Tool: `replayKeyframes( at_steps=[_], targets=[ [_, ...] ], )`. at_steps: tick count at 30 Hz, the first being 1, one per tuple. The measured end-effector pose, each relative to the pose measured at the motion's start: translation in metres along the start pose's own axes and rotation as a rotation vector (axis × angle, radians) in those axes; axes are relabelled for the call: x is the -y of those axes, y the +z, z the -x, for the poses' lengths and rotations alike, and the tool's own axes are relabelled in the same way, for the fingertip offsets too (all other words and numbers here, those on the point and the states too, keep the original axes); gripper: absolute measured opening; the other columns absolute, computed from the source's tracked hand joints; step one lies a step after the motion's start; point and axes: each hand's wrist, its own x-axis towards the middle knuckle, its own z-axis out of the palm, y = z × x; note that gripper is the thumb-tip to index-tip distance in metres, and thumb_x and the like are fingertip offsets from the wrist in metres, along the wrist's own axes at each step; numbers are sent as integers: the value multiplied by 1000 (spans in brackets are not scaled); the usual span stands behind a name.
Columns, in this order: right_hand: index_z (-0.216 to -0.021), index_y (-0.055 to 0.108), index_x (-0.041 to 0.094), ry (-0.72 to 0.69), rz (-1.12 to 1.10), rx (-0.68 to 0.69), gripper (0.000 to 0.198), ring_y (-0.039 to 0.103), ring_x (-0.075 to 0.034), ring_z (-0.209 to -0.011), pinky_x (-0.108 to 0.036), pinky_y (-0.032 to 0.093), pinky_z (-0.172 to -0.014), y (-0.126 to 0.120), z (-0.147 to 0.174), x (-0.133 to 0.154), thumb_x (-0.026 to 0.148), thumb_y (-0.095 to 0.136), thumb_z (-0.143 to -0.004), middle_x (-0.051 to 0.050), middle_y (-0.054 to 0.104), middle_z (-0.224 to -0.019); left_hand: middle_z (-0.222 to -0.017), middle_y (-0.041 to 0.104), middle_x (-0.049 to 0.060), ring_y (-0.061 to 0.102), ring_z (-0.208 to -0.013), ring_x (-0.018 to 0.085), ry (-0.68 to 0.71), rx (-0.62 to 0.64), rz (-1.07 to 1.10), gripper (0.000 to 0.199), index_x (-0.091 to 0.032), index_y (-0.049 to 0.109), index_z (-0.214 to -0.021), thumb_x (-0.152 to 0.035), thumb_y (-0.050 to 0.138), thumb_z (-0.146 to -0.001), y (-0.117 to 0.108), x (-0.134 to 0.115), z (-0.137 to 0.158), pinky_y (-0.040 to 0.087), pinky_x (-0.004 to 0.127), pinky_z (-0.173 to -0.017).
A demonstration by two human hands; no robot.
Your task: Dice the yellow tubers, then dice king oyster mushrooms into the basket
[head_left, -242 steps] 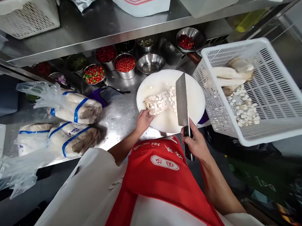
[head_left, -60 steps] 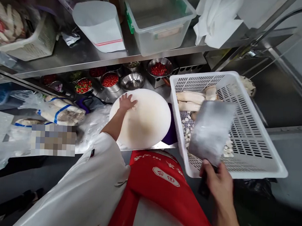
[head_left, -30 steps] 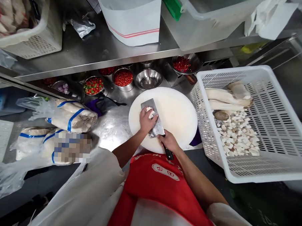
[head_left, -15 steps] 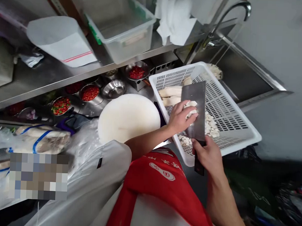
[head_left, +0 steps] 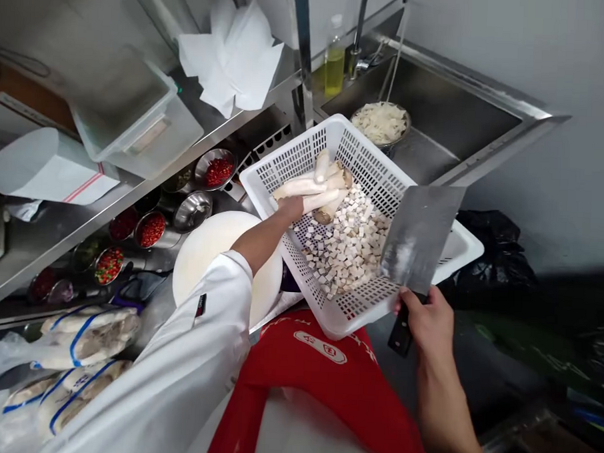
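Observation:
My right hand grips the black handle of a cleaver, its broad blade raised over the right end of a white plastic basket. My left hand reaches into the basket's left part, against whole king oyster mushrooms. Its fingers are hidden, so I cannot make out whether it grasps one. Many small pale mushroom cubes are spread over the basket's floor beside the whole ones. A round white cutting board lies left of the basket, partly under my left forearm.
Behind the basket is a metal sink with running water and a bowl of pale shreds. Bowls of chopped red chilli stand beneath a steel shelf. Bagged mushrooms lie at left, and a black bag is at right.
My left hand has left the cleaver blade and moved left to the whole mushrooms. The cubes on the blade are gone from it. The cleaver has shifted right, and the view has turned right.

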Motion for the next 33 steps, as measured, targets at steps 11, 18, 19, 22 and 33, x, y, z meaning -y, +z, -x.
replayKeyframes(
  at_steps=[11,18,19,22,33],
  targets=[
    [-87,57,19,39,87,92,39,58,-19,-52,-27,44,-44,1,-5,-12,57,63,-78,-1,62,-59,-123,68,5,65,-107,28,33,562,377,58,-21,62,-116,-44,73,-64,-26,13,18,54,36,-91],
    [-87,59,18,20,121,80,43,56,-18,-50,-26,45,-41,-1,0,-9,58,67,-74,0,61,-58,-96,74,16,71,-87,32,109,619,1640,68,-11,57,-118,-56,69,-69,-51,48,121,58,44,-77],
    [-88,59,18,13,115,84,43,55,-17,-50,-25,44,-41,0,3,-7,58,68,-74,0,61,-58,-95,73,16,71,-89,33,80,557,1764,66,-10,58,-116,-60,64,-73,-49,55,137,58,45,-78],
    [-89,58,19,-18,65,143,42,52,-15,-49,-23,41,-40,6,18,1,57,70,-74,1,59,-57,-95,73,14,70,-95,33,-88,260,2033,57,-11,60,-113,-59,58,-81,-30,85,185,56,48,-86],
    [-87,52,21,-278,324,833,39,54,-16,-50,-26,40,-48,116,81,38,59,60,-82,2,58,-57,-98,68,5,66,-95,23,-511,-968,1710,56,-19,56,-104,-30,83,-58,81,237,307,52,39,-92]
  ],
)
